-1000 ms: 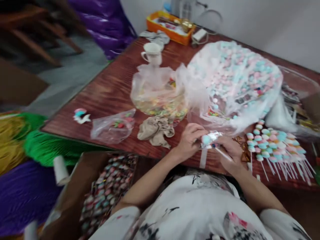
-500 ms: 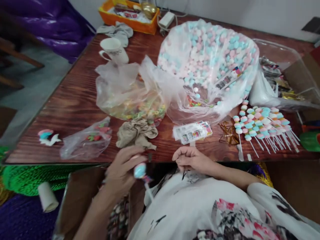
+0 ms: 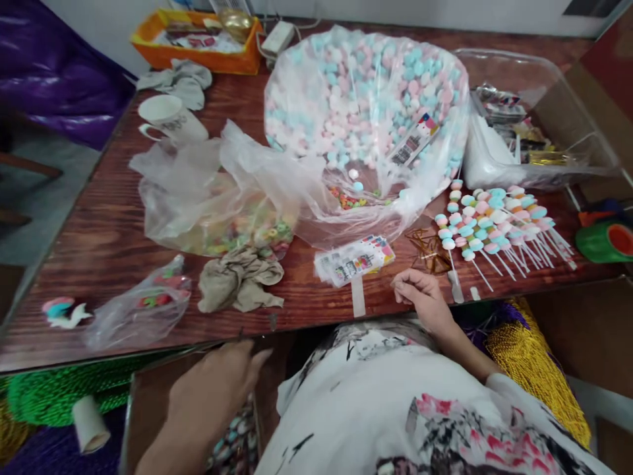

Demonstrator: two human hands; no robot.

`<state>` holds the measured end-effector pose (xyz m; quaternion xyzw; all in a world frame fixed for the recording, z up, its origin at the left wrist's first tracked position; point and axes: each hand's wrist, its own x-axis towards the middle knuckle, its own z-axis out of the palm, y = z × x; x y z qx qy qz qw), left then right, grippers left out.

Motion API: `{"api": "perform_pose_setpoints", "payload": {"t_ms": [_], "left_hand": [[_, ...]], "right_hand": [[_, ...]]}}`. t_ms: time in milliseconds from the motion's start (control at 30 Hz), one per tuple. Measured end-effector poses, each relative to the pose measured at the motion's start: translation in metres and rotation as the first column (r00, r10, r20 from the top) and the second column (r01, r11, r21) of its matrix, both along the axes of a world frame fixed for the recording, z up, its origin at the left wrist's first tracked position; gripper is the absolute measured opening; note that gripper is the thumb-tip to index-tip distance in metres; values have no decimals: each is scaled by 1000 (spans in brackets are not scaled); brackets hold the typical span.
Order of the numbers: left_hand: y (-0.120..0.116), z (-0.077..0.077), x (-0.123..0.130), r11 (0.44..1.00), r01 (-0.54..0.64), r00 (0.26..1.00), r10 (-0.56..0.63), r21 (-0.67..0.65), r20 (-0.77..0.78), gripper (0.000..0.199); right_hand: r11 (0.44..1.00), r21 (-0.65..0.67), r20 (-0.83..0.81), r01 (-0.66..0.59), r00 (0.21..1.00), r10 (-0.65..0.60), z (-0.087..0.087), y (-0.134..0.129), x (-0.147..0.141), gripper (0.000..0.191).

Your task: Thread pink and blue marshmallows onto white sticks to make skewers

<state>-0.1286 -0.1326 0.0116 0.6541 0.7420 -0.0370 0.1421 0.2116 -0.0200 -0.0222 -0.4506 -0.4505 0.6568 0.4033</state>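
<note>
My left hand [image 3: 222, 379] is over an open cardboard box [image 3: 157, 409] below the table edge, thumb apart from the fingers, with nothing visible in it. Wrapped pieces in pink, white and blue [image 3: 235, 435] show inside that box. My right hand [image 3: 420, 293] rests at the table's front edge, fingers curled and tips pressed together; whatever they may hold is too small to make out. Just beyond it lie gold twist ties [image 3: 429, 251]. Printed clear wrappers [image 3: 355, 260] are stacked to its left, and marshmallow sticks [image 3: 494, 221] lie in a row to its right.
A large bag of pastel marshmallows [image 3: 366, 99] fills the table's back middle, beside a bag of colourful rings [image 3: 217, 204]. A crumpled cloth [image 3: 240, 280], a small candy bag [image 3: 143, 303], a mug [image 3: 173, 119], a clear bin [image 3: 539, 125] and green tape [image 3: 601, 241] stand around.
A wrapped marshmallow stick was in my left hand and is no longer seen there; that hand moved down and left over the box. My right hand moved right, towards the twist ties.
</note>
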Motion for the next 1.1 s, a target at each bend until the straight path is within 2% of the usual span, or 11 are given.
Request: {"api": "perform_pose_setpoints", "payload": {"t_ms": [100, 167, 300, 433, 600, 700, 767, 833, 867, 967, 1100], "left_hand": [[59, 15, 73, 958, 266, 964, -267, 107, -6, 32], [95, 10, 117, 896, 422, 903, -429, 138, 25, 28], [142, -15, 172, 871, 449, 893, -444, 201, -68, 24], [157, -31, 181, 857, 462, 887, -446, 229, -119, 22], [158, -38, 164, 801, 532, 847, -508, 275, -158, 24], [156, -43, 154, 757, 541, 836, -534, 367, -129, 28], [154, -45, 150, 743, 532, 834, -544, 406, -97, 29], [152, -45, 148, 747, 516, 838, -541, 419, -69, 27], [151, -45, 149, 752, 511, 841, -538, 416, -60, 25], [149, -40, 153, 785, 494, 859, -508, 374, -67, 24], [151, -30, 163, 826, 487, 873, -472, 285, -125, 28]], "right_hand": [[988, 3, -2, 156, 988, -156, -7, -8, 18, 16], [972, -28, -42, 232, 971, -233, -12, -12, 27, 15], [953, -59, -74, 296, 951, -299, -13, -19, 42, 14], [928, -11, -27, 373, 927, -373, -9, -20, 56, 13], [931, 21, -8, 366, 931, -366, -11, -11, 58, 12], [929, 215, 148, 303, 930, -337, -7, -2, 64, 15], [870, 459, 385, 179, 843, -376, -3, 7, 76, 13], [769, 636, 615, -60, 641, -458, 1, 16, 94, 17], [727, 659, 692, -190, 531, -489, 2, 20, 103, 21], [682, 561, 828, -469, 292, -479, 4, 30, 124, 31], [639, 366, 913, -676, 129, -387, 2, 35, 128, 30]]}}
